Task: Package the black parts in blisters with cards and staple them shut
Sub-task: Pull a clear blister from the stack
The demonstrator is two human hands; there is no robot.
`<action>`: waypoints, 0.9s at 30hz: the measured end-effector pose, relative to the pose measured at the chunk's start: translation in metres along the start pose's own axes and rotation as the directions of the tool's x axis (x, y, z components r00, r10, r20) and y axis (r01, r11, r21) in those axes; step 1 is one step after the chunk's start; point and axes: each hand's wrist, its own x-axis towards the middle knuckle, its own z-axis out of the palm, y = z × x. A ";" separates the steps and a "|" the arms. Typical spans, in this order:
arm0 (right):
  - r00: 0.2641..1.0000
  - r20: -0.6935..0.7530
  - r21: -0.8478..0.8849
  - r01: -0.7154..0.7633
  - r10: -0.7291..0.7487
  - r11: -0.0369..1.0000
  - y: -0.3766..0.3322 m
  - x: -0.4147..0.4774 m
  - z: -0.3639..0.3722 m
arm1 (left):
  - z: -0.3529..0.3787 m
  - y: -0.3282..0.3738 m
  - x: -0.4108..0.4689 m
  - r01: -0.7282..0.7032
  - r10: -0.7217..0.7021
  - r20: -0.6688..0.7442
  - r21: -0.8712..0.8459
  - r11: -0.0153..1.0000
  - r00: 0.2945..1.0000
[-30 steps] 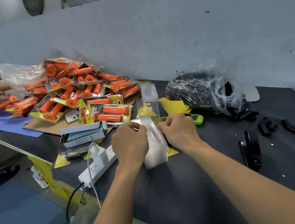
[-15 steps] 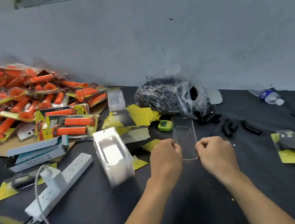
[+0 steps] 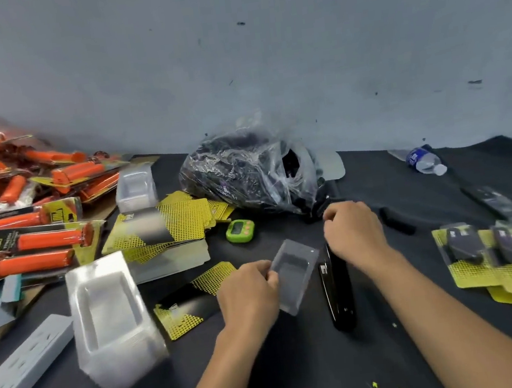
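My left hand (image 3: 250, 293) pinches the left edge of a clear empty blister (image 3: 296, 274) held just above the dark table. My right hand (image 3: 353, 230) hovers with curled fingers by the mouth of a plastic bag of black parts (image 3: 246, 175); whether it holds anything is hidden. A black stapler (image 3: 339, 292) lies under the right wrist. One loose black part (image 3: 397, 224) lies right of that hand. A stack of clear blisters (image 3: 110, 325) stands at the left. Yellow-and-black cards (image 3: 162, 226) are piled behind it, and one card (image 3: 193, 300) lies by my left hand.
Finished yellow packs (image 3: 498, 258) lie at the right edge. Orange-grip packages (image 3: 28, 219) are heaped at the far left. A green timer (image 3: 239, 230), a white power strip (image 3: 19, 370) and a water bottle (image 3: 423, 160) also lie on the table (image 3: 299, 364).
My right hand let go of the blister and moved right and back toward the bag. My left hand keeps the blister, now tilted. The view has swung to the right.
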 end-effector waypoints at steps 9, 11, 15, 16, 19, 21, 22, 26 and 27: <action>0.965 0.260 -0.219 0.046 0.013 0.975 0.046 0.040 0.025 | 0.007 -0.007 0.008 -0.049 0.059 0.023 -0.294 0.954 0.998; 0.988 0.137 -0.036 -0.062 0.066 0.997 0.049 0.033 0.017 | 0.007 -0.006 0.002 -0.147 0.157 0.082 -0.120 0.982 0.984; 0.986 -0.105 0.553 -0.051 0.131 0.831 0.026 0.006 -0.011 | 0.001 -0.010 0.015 -0.150 0.175 0.236 -0.124 0.981 0.956; 0.988 -0.067 0.705 -0.051 0.138 0.707 0.017 -0.004 -0.016 | -0.002 -0.012 0.018 -0.119 0.163 0.280 -0.168 0.979 0.946; 0.995 0.095 0.862 -0.070 -0.025 0.502 -0.011 -0.037 -0.020 | -0.011 -0.021 0.029 -0.128 0.191 0.306 -0.214 0.968 0.933; 0.979 0.159 0.820 -0.060 -0.125 0.569 -0.023 -0.057 -0.010 | -0.016 -0.030 0.030 -0.167 0.216 0.280 -0.188 0.968 0.935; 0.970 0.192 0.784 -0.061 -0.148 0.617 -0.026 -0.066 -0.003 | -0.017 -0.034 0.029 -0.195 0.231 0.269 -0.154 0.969 0.935; 0.959 0.216 0.588 0.023 -0.184 0.809 -0.021 -0.090 0.017 | -0.017 -0.043 0.026 -0.257 0.255 0.233 -0.024 0.966 0.938; 0.968 0.180 0.528 0.056 -0.177 0.848 -0.018 -0.091 0.017 | -0.017 -0.043 0.025 -0.258 0.251 0.215 0.005 0.966 0.944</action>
